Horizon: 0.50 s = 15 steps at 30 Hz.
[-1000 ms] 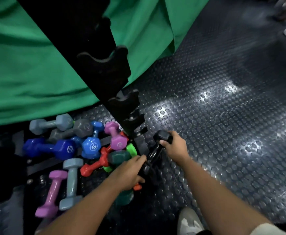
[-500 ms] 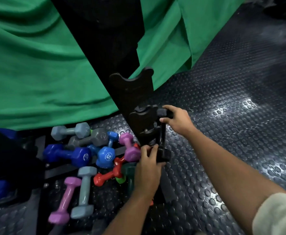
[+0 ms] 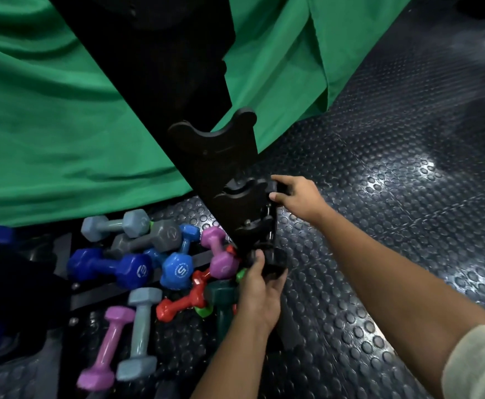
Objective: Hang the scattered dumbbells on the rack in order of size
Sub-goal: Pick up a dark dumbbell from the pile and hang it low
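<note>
A black dumbbell stands nearly upright against the lower cradles of the black rack. My right hand grips its upper head and my left hand grips its lower head. Left of the rack's foot lies a heap of coloured dumbbells on the floor: dark blue, mid blue, grey, light blue, purple, red, dark green. Nearer me lie a pink dumbbell and a pale blue one.
A green cloth hangs behind the rack and drapes down to the floor. Studded dark rubber flooring stretches to the right. A dark bulky shape fills the left edge.
Both hands lifted the black dumbbell from low near the floor up against the rack's lower cradles, turning it nearly upright. The view moved closer to the rack.
</note>
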Each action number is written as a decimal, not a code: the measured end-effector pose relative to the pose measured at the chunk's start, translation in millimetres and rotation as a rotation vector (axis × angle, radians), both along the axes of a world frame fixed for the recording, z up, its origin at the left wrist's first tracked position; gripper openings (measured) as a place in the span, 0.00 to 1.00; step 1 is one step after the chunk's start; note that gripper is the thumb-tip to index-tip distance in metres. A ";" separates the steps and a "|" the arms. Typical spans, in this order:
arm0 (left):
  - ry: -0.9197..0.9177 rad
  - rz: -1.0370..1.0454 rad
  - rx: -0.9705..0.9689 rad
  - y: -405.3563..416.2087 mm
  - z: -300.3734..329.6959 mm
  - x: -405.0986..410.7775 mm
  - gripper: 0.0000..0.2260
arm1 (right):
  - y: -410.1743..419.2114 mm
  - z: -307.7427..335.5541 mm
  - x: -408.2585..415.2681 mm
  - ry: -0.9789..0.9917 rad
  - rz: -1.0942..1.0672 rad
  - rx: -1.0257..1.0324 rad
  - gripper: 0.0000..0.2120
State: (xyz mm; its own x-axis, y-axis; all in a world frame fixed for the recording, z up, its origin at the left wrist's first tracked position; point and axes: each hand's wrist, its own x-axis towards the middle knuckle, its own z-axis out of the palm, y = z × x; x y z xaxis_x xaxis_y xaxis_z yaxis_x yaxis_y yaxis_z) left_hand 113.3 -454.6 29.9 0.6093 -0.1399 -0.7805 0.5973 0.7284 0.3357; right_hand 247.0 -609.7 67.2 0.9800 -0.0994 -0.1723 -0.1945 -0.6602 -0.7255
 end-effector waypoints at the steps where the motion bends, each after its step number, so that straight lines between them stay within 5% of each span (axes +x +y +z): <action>1: -0.001 -0.002 -0.026 -3.0 -0.2 -1.2 0.16 | -0.2 -0.8 0.0 -0.021 -0.009 0.014 0.24; 10: 0.153 0.188 -0.325 -24.4 13.0 10.7 0.22 | 12.3 -15.8 24.8 0.042 -0.132 0.221 0.20; 15: 0.195 0.266 -0.324 -29.6 11.1 12.4 0.22 | 36.6 -10.3 20.1 0.073 0.040 0.202 0.22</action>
